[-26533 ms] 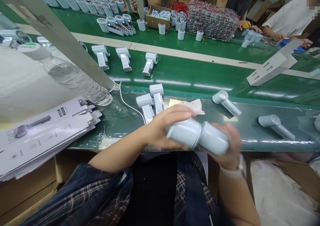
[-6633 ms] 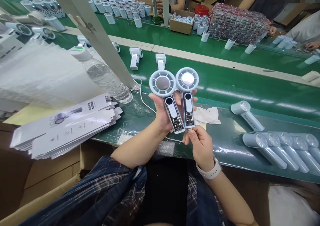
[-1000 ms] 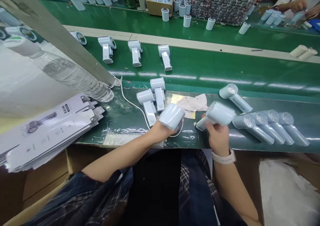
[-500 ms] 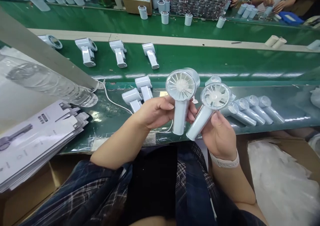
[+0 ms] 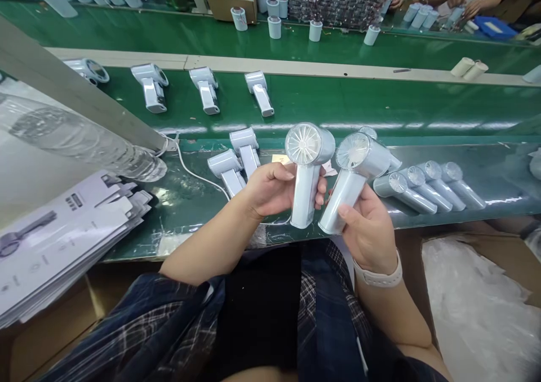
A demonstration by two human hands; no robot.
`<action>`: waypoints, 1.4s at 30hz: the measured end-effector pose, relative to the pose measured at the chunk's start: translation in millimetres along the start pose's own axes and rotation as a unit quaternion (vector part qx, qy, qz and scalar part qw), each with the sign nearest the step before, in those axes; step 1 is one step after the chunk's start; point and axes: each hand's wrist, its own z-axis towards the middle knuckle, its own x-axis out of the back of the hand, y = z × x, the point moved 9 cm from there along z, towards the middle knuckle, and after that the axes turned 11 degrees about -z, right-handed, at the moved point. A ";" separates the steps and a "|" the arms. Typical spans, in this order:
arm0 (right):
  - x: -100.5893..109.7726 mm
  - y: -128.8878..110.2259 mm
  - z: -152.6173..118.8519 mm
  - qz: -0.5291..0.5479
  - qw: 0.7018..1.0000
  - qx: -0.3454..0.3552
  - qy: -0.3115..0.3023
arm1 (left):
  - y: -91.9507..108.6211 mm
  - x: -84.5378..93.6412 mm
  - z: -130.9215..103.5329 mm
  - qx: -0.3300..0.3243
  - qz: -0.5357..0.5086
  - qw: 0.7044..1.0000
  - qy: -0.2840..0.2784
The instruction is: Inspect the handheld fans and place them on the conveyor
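My left hand [image 5: 276,187] is closed round the handle of a pale blue handheld fan [image 5: 307,196], held upright with its finned round end turned toward me. A second handheld fan [image 5: 344,196] is gripped in my right hand [image 5: 369,230], its handle slanting down to the left and its head turned partly aside. Both look wrapped in clear film. The two fans are side by side above the bench edge. Behind the right one, part of another fan [image 5: 368,132] shows, mostly hidden.
Several wrapped fans [image 5: 433,187] lie in a row on the bench at right. Two more fans [image 5: 226,170] rest left of my hands. Several fans [image 5: 207,92] sit on the green belt [image 5: 338,103]. Flat printed boxes [image 5: 63,230] are stacked at left, beside a slanted post [image 5: 76,83].
The right-hand fan has turned, so its head now shows more from the side. The left-hand fan has turned slightly too. Fans on the near belt have shifted a little right.
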 end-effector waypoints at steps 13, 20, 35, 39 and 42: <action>5.9 4.0 -0.3 -0.009 0.999 0.009 0.047 | -3.0 7.3 1.7 0.006 -0.020 1.000 0.003; 16.5 5.9 4.0 0.016 0.998 0.042 0.047 | -0.7 5.8 2.9 -0.014 0.021 1.000 -0.007; 42.8 17.3 11.2 -0.009 0.993 0.075 0.095 | 24.5 14.3 -8.5 -0.157 0.251 0.951 0.083; 44.6 22.5 11.7 0.016 0.991 0.058 0.117 | 23.3 15.1 -8.4 -0.156 0.273 0.946 0.084; 46.0 24.0 11.7 0.029 0.990 0.057 0.127 | 23.1 15.6 -8.7 -0.141 0.283 0.945 0.084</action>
